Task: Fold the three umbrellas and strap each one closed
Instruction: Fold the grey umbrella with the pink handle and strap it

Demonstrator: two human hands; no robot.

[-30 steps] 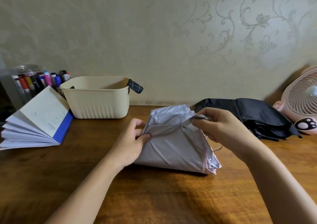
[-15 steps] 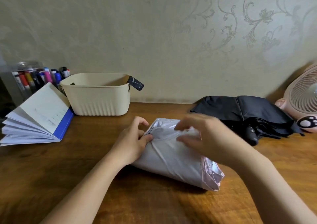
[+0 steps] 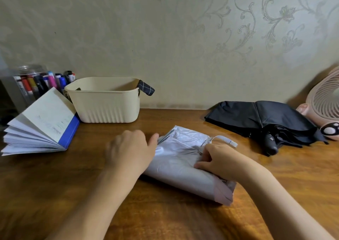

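on the wooden table, the left hand is pressing flat and the right hand is pinching folds of the silver umbrella, its loose strap likely needing wrapping next.

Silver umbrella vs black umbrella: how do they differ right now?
The silver umbrella lies mid-table under both hands, left hand and right hand; the black umbrella lies untouched by the fan. Silver's canopy is flattened into a wedge, black's spreads loosely. Silver's white strap sticks out loose; black's strap isn't visible. Neither is strapped shut.
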